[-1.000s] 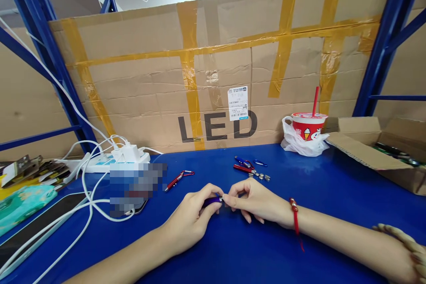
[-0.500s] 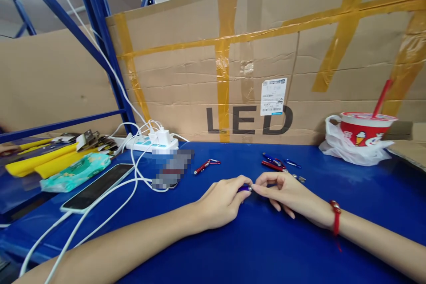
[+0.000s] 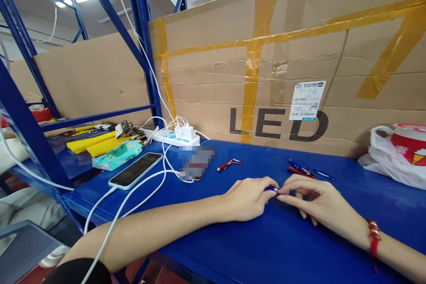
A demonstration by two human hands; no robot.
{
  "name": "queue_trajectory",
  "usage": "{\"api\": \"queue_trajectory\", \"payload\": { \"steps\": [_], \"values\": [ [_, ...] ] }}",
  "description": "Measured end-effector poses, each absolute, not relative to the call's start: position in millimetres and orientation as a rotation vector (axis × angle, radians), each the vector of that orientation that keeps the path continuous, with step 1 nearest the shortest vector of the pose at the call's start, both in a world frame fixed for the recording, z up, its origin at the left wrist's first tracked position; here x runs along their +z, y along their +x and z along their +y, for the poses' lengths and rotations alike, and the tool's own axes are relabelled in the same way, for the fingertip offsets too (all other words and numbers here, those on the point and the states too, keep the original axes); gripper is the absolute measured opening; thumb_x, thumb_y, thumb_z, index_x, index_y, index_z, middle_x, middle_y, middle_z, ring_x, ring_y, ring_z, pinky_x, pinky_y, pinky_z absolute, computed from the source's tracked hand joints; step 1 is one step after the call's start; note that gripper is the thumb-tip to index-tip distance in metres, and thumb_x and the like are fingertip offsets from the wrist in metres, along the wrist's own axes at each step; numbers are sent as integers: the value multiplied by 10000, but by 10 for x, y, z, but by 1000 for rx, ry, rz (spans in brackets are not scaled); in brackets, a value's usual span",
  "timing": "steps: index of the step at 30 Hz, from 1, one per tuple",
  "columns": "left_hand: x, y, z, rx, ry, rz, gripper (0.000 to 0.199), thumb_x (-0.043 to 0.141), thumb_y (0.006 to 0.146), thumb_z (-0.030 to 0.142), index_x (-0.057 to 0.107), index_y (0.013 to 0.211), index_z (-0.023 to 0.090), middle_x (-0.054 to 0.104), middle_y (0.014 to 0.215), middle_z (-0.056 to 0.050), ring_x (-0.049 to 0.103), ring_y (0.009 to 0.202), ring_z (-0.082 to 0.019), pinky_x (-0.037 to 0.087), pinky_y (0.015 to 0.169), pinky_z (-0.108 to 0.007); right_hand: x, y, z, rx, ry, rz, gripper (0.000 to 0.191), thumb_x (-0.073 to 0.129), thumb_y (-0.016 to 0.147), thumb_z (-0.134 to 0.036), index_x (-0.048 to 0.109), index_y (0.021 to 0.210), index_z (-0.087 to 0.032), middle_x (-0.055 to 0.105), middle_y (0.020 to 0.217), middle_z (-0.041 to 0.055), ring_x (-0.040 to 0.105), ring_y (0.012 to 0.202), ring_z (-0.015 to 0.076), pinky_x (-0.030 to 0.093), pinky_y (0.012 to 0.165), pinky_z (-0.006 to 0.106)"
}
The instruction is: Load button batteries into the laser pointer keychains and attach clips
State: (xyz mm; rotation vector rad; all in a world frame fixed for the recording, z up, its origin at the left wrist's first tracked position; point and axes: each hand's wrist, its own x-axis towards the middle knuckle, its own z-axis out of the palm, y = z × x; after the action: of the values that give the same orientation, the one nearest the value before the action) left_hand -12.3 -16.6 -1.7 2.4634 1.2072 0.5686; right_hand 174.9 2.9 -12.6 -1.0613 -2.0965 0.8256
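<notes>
My left hand [image 3: 248,199] is closed around a small blue keychain flashlight [image 3: 271,189], a short metal tube with a silver tip, most of it hidden by the fingers. At that silver tip, the thumb and forefinger of my right hand [image 3: 321,197] pinch together, the other fingers loosely curled. Both hands are just above the blue table [image 3: 213,239]. Farther back lies a red keychain flashlight [image 3: 225,165] with a clip. Behind my right hand are blue and red tubes [image 3: 299,168] and a blue carabiner clip [image 3: 324,173].
A white power strip [image 3: 176,136] with chargers and looping white cables stands at the back left. Near it lie a phone [image 3: 136,171], a teal tissue pack [image 3: 118,155] and yellow rolls [image 3: 100,142]. A red cup [image 3: 409,144] in a plastic bag is far right, before a cardboard wall [image 3: 206,84].
The view has swung left, so everything sits farther right in the picture. My hands keep their hold at the blue flashlight, with little visible change between them.
</notes>
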Motion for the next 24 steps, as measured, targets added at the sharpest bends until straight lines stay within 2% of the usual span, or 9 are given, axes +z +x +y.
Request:
{"api": "queue_trajectory", "payload": {
  "steps": [4,11,14,18,24],
  "values": [
    [-12,-122,-164,592,2435,1202,263,302,893,267,468,1091,221,599,806,7,562,739,-137,397,629,-231,-124,1770,18,590,-905,-2156,300,590,733,-453,667,806,-172,573,761,67,484,403,66,437,370,197],
    [37,-129,-214,580,2510,1231,285,260,913,301,464,1100,232,595,973,-20,559,847,-172,401,691,-273,-48,1777,-4,122,-696,-2156,150,600,761,-339,686,762,-216,592,729,41,551,602,104,445,512,197],
    [32,-148,-216,540,2532,1183,280,258,914,302,465,1088,227,601,901,-17,561,774,-159,387,642,-248,-52,1786,-5,118,-710,-2161,151,601,759,-346,685,763,-221,604,758,37,562,649,114,456,574,211],
    [10,-165,-192,528,2542,1096,267,268,913,289,479,1062,222,581,827,-7,543,721,-133,377,636,-220,-80,1799,5,218,-791,-2170,205,602,741,-405,682,728,-217,601,759,40,550,616,115,442,540,216],
    [-35,-152,-155,617,2502,967,216,301,901,240,510,908,185,521,724,16,489,653,-89,360,629,-178,-117,1806,2,333,-794,-2160,209,604,743,-400,670,716,-204,589,763,37,547,663,117,444,601,224]
  ]
}}
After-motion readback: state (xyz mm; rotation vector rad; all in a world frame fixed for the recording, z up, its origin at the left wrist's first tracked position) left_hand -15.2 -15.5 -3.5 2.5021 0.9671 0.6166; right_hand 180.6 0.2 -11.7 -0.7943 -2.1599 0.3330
